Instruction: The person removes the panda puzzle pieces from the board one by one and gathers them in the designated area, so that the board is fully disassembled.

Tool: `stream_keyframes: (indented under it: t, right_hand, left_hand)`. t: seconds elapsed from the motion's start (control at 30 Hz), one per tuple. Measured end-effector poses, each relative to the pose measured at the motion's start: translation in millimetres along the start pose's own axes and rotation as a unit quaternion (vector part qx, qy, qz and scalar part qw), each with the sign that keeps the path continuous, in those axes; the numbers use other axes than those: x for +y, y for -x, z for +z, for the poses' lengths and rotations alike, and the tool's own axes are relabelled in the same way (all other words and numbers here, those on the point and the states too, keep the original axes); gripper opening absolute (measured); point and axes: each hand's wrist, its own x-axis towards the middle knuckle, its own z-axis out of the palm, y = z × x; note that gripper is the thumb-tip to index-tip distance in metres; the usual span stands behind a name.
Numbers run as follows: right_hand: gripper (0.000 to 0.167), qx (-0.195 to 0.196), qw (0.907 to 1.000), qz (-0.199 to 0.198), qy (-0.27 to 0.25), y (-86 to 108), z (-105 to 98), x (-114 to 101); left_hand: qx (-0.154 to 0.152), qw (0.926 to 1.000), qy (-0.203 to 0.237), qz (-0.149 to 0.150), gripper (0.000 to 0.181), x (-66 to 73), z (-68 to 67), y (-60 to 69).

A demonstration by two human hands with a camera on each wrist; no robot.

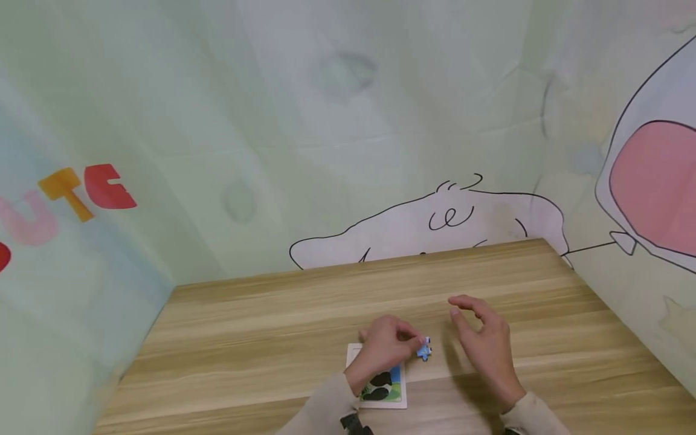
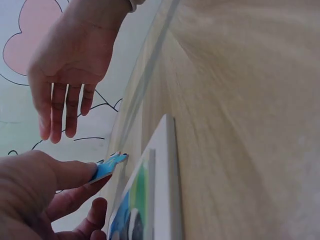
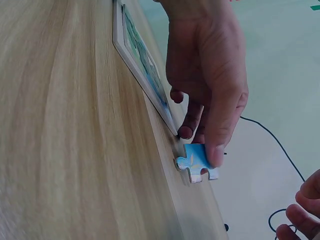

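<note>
Between thumb and fingers my left hand (image 1: 385, 345) pinches a blue jigsaw piece (image 1: 424, 349), held just off the right edge of the puzzle board. In the right wrist view the jigsaw piece (image 3: 196, 162) shows its knob and notches, with the thumb on its face. A white-rimmed puzzle board (image 1: 403, 396) lies flat under the left forearm, bearing a black-and-white animal picture with blue and green; the left hand covers its upper part. Over the table to the right, my right hand (image 1: 486, 344) is raised with relaxed fingers, apart from the piece and holding nothing.
The wood-grain table (image 1: 261, 338) extends around the board, its far edge against a pale green printed cloth (image 1: 261, 121). Another cloth panel with a pink balloon drawing (image 1: 655, 181) borders the right side. A dark watch band (image 1: 354, 424) circles the left wrist.
</note>
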Motion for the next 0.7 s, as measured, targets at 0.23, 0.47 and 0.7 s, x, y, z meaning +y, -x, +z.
stream_keyframes:
  t: [0.23, 0.47, 0.7]
  right_hand:
    - [0.018, 0.002, 1.0000, 0.005, 0.002, 0.0, 2, -1]
    - [0.018, -0.016, 0.9998, 0.005, 0.003, 4.0, 7, 0]
    - [0.020, -0.054, 0.9973, -0.048, -0.013, 17.8, 24, 1]
  left_hand:
    - [0.016, 0.9994, -0.029, -0.005, 0.010, -3.3, 7.8, -8.0]
    - [0.027, 0.9995, -0.014, 0.008, 0.010, -9.7, -0.4, -2.5]
    - [-0.025, 0.9996, -0.010, -0.008, 0.008, -40.5, -51.9, 18.2]
